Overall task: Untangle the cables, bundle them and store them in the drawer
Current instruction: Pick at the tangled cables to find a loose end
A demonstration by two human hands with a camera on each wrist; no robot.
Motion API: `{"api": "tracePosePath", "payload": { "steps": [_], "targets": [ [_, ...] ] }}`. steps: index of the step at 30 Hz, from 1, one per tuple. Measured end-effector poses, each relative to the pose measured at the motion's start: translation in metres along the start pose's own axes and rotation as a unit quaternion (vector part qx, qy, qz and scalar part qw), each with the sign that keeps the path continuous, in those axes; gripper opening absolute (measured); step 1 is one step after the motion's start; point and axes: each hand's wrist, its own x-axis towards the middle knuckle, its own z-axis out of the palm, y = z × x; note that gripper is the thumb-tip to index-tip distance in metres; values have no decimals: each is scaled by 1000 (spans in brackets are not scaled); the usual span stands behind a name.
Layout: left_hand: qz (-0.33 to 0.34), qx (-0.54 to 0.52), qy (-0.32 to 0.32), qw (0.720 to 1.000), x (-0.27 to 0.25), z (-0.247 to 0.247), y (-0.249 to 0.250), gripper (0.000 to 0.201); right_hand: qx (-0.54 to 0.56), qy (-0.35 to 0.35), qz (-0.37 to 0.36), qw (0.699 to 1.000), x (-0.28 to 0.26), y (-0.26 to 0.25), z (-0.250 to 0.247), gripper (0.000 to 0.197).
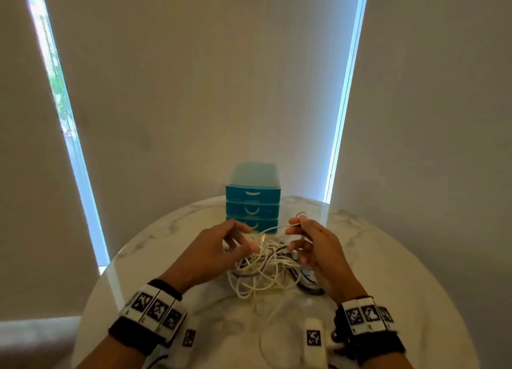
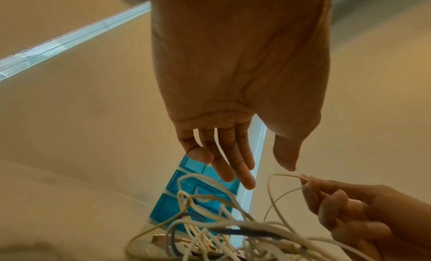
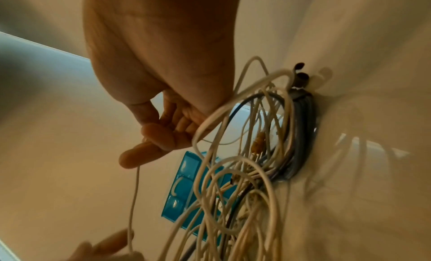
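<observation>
- Cables (image 1: 266, 269) lie tangled mid-table, between both hands.
- Right hand (image 1: 313, 246) pinches one white strand; left hand (image 2: 233, 80) spread, empty.
- Drawers (image 1: 252, 202) just beyond, shut.
- Marble table (image 1: 388, 258); blinds (image 1: 194, 91) behind.

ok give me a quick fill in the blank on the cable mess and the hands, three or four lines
1. The blue plastic drawer unit has ____ drawers, all closed.
2. The thin white cable is pinched by the person's ____ hand.
3. The left hand, fingers spread, hovers over the tangled pile of mostly ____ cables.
4. The pile lies on a round ____-patterned table.

Missing words: three; right; white; marble
</observation>
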Motion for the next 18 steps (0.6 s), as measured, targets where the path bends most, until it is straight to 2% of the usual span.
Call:
{"api": "tracePosePath", "payload": {
  "steps": [3, 6, 8, 10, 12, 15, 18],
  "targets": [
    [-4, 48, -27, 998, 11, 21, 16, 42, 40, -21, -5, 999, -1, -2, -1, 37],
    [7, 73, -2, 997, 22, 33, 22, 25, 65, -31, 3, 997, -1, 0, -3, 37],
    [-12, 8, 31, 999, 27, 31, 26, 27, 63, -33, 5, 997, -1, 3, -3, 35],
    [-50, -118, 72, 989, 31, 22, 26, 32, 30, -35, -1, 999, -1, 3, -1, 34],
    [-84, -246, 113, 959, 36, 13, 21, 34, -39, -55, -21, 998, -4, 1, 3, 37],
    [-119, -353, 180, 910, 47, -2, 11, 32, -173, -110, -70, 976, -12, 3, 9, 50],
    [-123, -454, 233, 851, 59, -19, 1, 30, -207, -166, -50, 963, -16, 2, 9, 59]
  ]
}}
